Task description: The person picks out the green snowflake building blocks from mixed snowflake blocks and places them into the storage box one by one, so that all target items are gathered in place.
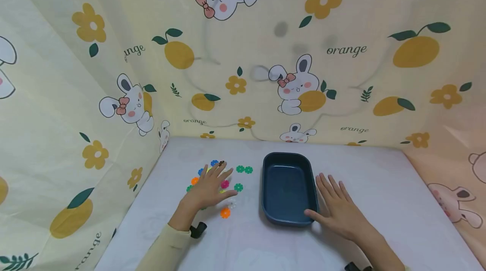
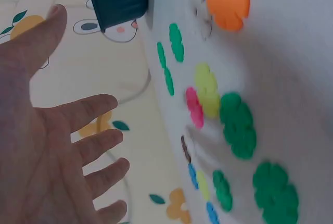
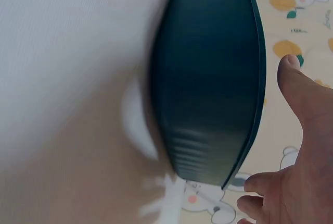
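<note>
Gripping nothing, just hovering over a white table (image 1: 250,245)
Nearest, got the right hand (image 1: 339,214) just beside a dark blue tub (image 1: 290,191), thumb near its rim, with fingers straight and holding nothing. Next, seeing the left hand (image 1: 206,191) with fingers spread and loose, raised above colourful flower-shaped discs (image 1: 225,213) scattered left of the tub. Toward the back, noticing two green discs side by side. Behind it all, spotting bunny-print cloth (image 1: 360,5).

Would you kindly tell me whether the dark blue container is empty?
Empty: the dark blue container shows only its bare floor in the head view.
</note>
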A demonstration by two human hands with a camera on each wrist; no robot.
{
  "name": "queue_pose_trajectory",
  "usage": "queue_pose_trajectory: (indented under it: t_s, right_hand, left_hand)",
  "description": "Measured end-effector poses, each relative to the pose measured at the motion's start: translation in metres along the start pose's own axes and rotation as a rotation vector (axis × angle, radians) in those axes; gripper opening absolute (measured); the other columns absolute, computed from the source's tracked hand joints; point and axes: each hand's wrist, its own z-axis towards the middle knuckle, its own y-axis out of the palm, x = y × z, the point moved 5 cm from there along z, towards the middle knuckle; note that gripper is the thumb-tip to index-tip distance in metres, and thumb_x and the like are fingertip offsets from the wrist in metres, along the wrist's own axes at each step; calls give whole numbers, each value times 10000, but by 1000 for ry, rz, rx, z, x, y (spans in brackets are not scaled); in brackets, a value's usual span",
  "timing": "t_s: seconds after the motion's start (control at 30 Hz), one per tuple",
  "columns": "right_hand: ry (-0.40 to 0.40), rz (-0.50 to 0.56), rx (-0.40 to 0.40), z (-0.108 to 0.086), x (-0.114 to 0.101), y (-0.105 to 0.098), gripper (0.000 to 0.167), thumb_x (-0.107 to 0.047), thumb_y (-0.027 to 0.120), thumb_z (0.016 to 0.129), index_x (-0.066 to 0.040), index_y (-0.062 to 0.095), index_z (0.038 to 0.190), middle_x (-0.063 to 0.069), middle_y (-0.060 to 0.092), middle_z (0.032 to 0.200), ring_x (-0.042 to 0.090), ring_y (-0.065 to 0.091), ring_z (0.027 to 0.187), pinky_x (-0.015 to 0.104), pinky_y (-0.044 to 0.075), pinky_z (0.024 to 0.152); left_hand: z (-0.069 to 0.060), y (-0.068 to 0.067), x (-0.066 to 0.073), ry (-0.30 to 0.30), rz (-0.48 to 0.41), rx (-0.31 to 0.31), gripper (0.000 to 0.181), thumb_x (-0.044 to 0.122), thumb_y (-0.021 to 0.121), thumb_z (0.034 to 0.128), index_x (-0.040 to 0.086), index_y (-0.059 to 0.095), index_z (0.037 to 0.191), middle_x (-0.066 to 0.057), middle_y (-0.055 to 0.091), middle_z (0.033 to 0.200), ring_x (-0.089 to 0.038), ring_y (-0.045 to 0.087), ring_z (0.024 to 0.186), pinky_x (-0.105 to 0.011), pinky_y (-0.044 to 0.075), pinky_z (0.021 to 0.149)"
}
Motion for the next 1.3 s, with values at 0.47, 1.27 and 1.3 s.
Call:
queue_pose_trajectory:
  t_s: [0.47, 1.27, 1.3]
  right_hand:
    - [-15, 39, -15, 6, -17, 14, 1231, -776, 684, 895, 53, 212, 1673, 232, 159, 1766, 411, 134, 1642, 579, 132, 1313]
    - [15, -13, 11, 5, -30, 21, 1379, -883, 680, 793, 77, 210, 1664, 258, 135, 1763, 421, 134, 1640, 622, 226, 1278]
    - [14, -12, 12, 5, -30, 21, 1379, -883, 679, 795, 77, 207, 1664, 258, 133, 1764, 421, 133, 1640, 624, 227, 1277]
  left_hand:
    - [37, 31, -1, 71, -21, -42, 540, 358, 778, 1008, 102, 651, 1466, -103, 622, 1463, -297, 589, 1335, -463, 492, 1140]
    - [56, 33, 7, 13, -154, -76, 199, 155, 807, 984, 162, 634, 1083, 48, 634, 980, -134, 576, 889, -319, 541, 841]
    - [56, 32, 9, 23, -189, -79, 176, 132, 786, 998, 159, 631, 1075, 50, 633, 970, -133, 578, 886, -318, 538, 834]
